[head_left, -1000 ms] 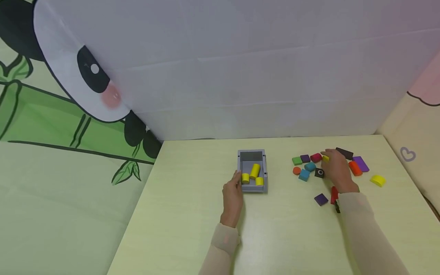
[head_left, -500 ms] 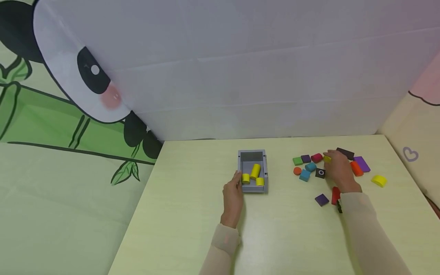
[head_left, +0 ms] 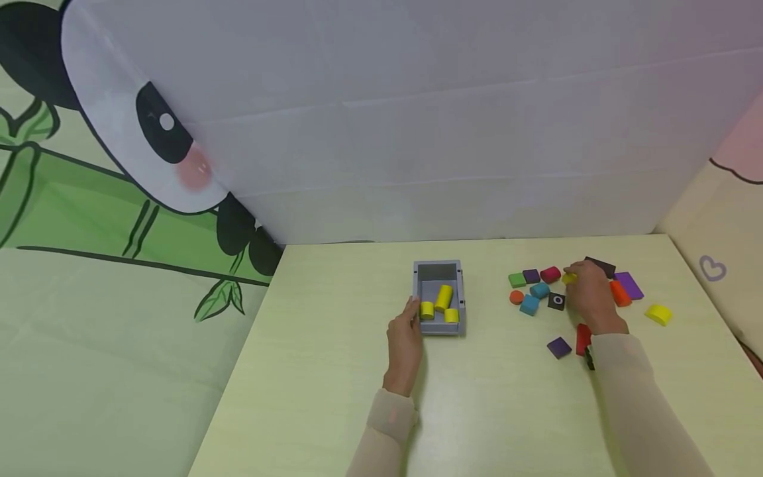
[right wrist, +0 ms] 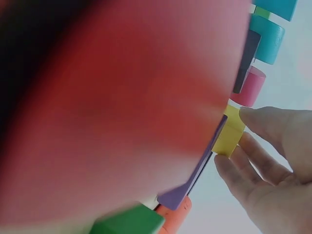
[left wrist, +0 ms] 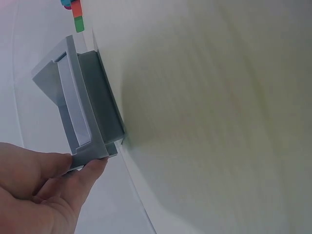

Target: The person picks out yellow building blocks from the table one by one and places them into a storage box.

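Yellow block (head_left: 569,279) is sitting right of the gray box (head_left: 438,271) in the head view. Three yellow pieces (head_left: 443,298) are lying inside the box; another yellow piece (head_left: 659,315) and colored blocks (head_left: 529,305) are waiting right of it. Left wrist: the left hand (left wrist: 48,200) is pinching the box. Right wrist: the right hand (right wrist: 273,195) is pinching the yellow block; a pink block (right wrist: 252,87) is crowding close.

A pale table (head_left: 310,371) beneath a grey box (head_left: 438,328) and, to its right, loose coloured blocks (head_left: 529,305).
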A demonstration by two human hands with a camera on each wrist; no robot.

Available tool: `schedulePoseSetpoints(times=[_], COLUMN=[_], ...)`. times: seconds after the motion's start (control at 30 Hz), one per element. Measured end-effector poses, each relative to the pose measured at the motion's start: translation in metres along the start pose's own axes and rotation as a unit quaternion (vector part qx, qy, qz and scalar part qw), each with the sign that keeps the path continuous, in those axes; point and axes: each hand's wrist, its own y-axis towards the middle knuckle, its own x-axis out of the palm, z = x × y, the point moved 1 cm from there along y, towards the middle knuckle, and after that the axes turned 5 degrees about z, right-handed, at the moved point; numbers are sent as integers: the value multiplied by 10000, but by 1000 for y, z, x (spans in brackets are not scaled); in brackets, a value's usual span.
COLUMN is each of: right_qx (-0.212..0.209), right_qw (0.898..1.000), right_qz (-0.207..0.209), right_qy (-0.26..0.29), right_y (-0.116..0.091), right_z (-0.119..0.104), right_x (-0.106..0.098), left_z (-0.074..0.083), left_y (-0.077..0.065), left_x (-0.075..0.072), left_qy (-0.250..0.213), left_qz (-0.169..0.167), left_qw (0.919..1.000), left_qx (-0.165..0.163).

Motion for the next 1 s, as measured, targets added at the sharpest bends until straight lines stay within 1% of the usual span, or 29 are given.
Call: schedulePoseSetpoints(times=[0.2, 0.37, 0.5, 0.77, 1.0], right_qx=[37, 321, 498, 461, 465], right_qw=[10000, 9995, 9987, 9987, 9982], right_qz=[75, 16, -21, 202, 369], right_qy=[-26, -32, -63, -105, -50], right_y=[-10, -19, -23, -35, -47], right_z=[2, -1, -3, -3, -7], right_x=[3, 4, 5, 8, 7], left_z=[-4, -7, -10, -13, -16], left_y=[-3, -6, -8, -11, -15], left_x=[-4, -8, -11, -16, -21], left_qy=[-26, -17, 0, 12, 44], left_qz=[-75, -160, -186, -245, -227], left_qw=[10000, 9998, 9998, 9997, 9997], left_qx=[-2, -68, -51, -43, 85])
